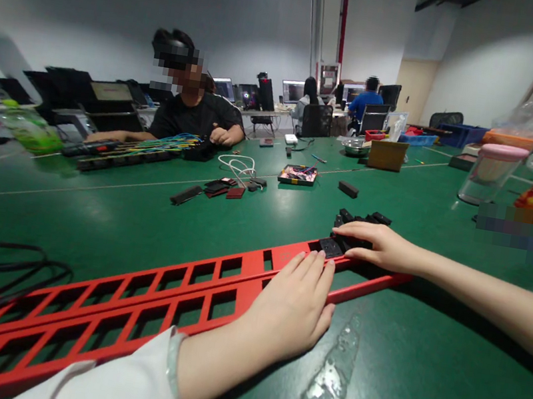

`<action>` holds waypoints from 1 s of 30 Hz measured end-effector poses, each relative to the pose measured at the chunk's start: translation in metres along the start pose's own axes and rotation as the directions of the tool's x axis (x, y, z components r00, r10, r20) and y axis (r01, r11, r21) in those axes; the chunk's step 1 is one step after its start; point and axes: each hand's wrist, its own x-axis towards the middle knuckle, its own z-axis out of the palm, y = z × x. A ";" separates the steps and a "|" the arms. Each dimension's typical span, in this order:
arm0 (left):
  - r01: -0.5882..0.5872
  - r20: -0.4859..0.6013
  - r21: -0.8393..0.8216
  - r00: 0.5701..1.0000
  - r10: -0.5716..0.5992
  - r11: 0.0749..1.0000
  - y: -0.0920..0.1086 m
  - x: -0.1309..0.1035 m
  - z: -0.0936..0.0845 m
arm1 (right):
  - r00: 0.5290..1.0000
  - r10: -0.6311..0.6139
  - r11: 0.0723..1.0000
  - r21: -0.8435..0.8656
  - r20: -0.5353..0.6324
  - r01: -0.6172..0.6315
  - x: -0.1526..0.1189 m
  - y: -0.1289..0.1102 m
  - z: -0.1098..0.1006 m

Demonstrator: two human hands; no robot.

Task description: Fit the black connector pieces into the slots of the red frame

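A long red frame (256, 262) with two rows of rectangular openings lies diagonally across the green table. My left hand (291, 298) rests flat on it, fingers stretched out and side by side, the fingertips beside a square black piece (330, 247) set in the far row. At the frame's right end is a cluster of black plastic pieces (379, 219). My right hand (385, 246) reaches over them, with black plastic between its fingers and thumb. The hand partly hides those pieces, so their exact kind does not show.
A black cable (7, 266) loops over the frame's left end. Beyond lie red and black pieces (220, 187), a white cable (236, 166) and a small tray (297, 175). A pink-lidded jar (491, 174) stands right. Across the table, a co-worker (195, 107) sits by bundled coloured wires (163, 146).
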 end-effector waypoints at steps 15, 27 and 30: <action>-0.001 0.020 0.005 1.000 0.001 1.000 0.000 0.002 -0.002 | 0.999 -0.015 0.998 -0.052 0.042 0.018 0.002 0.003 0.002; 0.004 0.053 0.042 0.999 -0.006 0.999 -0.001 0.004 -0.002 | 0.997 -0.046 0.999 -0.017 0.063 0.047 0.007 0.012 -0.001; 0.000 0.048 0.045 0.999 -0.002 0.999 -0.001 0.004 -0.001 | 0.996 -0.049 0.999 -0.011 0.070 0.050 0.008 0.012 -0.002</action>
